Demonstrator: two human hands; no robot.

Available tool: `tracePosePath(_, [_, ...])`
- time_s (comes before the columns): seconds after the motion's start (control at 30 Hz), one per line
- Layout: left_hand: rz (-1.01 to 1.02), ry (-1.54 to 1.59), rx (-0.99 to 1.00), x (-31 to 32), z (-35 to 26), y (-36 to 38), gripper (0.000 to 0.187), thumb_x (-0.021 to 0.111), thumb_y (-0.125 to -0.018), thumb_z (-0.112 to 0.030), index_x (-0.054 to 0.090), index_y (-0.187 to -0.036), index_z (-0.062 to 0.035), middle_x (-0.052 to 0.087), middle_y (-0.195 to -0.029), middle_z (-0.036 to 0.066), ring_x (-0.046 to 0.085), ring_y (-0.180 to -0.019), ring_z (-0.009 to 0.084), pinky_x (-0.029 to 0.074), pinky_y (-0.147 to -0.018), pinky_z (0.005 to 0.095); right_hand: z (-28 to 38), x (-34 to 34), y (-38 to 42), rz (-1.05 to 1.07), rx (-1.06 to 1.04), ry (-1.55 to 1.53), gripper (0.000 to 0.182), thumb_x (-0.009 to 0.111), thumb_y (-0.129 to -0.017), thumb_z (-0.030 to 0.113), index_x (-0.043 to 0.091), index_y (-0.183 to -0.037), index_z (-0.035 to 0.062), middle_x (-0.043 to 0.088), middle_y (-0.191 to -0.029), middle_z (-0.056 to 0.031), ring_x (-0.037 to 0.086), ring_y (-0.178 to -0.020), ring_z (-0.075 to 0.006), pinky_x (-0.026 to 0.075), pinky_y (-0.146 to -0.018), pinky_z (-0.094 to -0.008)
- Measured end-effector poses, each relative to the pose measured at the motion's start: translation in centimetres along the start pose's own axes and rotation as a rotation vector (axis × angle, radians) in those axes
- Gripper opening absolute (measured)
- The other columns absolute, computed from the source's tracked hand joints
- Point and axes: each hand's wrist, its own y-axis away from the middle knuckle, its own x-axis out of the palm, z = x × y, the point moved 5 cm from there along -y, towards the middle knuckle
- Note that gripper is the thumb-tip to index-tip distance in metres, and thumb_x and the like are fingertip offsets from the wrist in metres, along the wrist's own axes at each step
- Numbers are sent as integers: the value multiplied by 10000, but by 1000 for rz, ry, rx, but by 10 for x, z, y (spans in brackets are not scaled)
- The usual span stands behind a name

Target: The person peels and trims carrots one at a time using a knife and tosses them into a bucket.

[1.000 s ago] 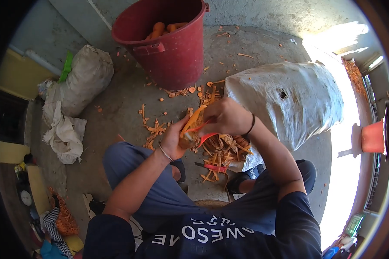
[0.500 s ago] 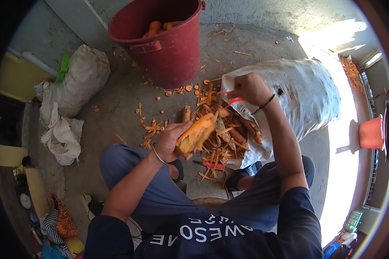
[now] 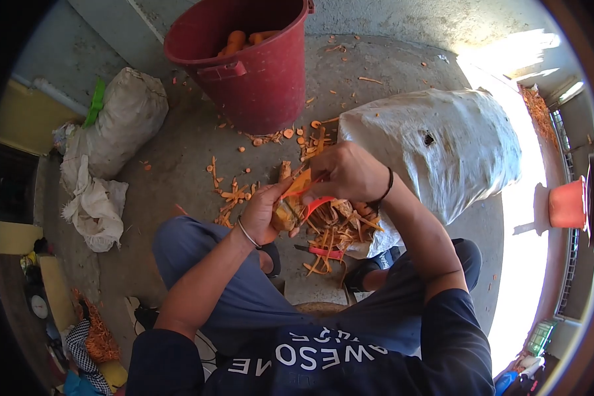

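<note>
My left hand [image 3: 263, 210] is wrapped round a thick, partly peeled carrot [image 3: 288, 212] in front of my knees. Closed on a red peeler [image 3: 318, 207], my right hand [image 3: 347, 173] is right beside it, with the peeler against the carrot. A strip of orange peel stands up between the two hands. Under them lies a heap of unpeeled carrots and peelings [image 3: 336, 228], partly hidden by my right hand. A red-handled knife [image 3: 325, 252] lies at the heap's near edge.
A red bucket [image 3: 264, 86] holding peeled carrots stands beyond my hands. To the right lies a large white sack [image 3: 435, 148]; another sack [image 3: 125, 122] leans at the left wall. Scraps are scattered over the floor. A smaller red bucket [image 3: 566, 204] is at the far right.
My right hand has come down and left with the peeler, from above the sack's mouth onto the carrot. The carrot is now held more upright and partly covered.
</note>
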Motion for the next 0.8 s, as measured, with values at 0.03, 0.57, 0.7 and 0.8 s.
tracePosePath(0.03, [31, -54, 5, 0, -1, 3, 505, 460, -1139, -457, 629, -1310, -13, 733, -1025, 173, 735, -767, 232, 569, -523, 372, -7, -5, 1, 11, 38, 33, 433, 928, -776, 385, 727, -802, 3, 706, -711, -131, 701, -662, -315, 540, -644, -407])
tracePosePath(0.57, [-91, -25, -48, -9, 7, -13, 543, 361, -1162, -475, 595, -1402, -48, 751, -1034, 132, 747, -832, 197, 600, -576, 395, -34, -26, 10, 7, 166, -66, 398, 930, -785, 370, 767, -831, 10, 708, -711, -125, 689, -647, -264, 520, -629, -393])
tracePosePath(0.7, [-205, -45, -8, 5, 3, -9, 507, 380, -1163, -458, 607, -1386, -63, 745, -1029, 101, 745, -818, 190, 604, -572, 389, -1, 4, 3, 23, -25, 2, 405, 939, -770, 366, 755, -820, 9, 716, -725, -131, 710, -662, -297, 533, -632, -398])
tracePosePath(0.8, [-118, -60, 10, 0, 5, -5, 505, 402, -1156, -470, 586, -1377, -55, 714, -1120, 101, 732, -860, 214, 601, -600, 396, -1, 12, 4, -1, -53, -7, 413, 977, -743, 339, 738, -811, 10, 679, -701, -121, 684, -630, -281, 523, -601, -395])
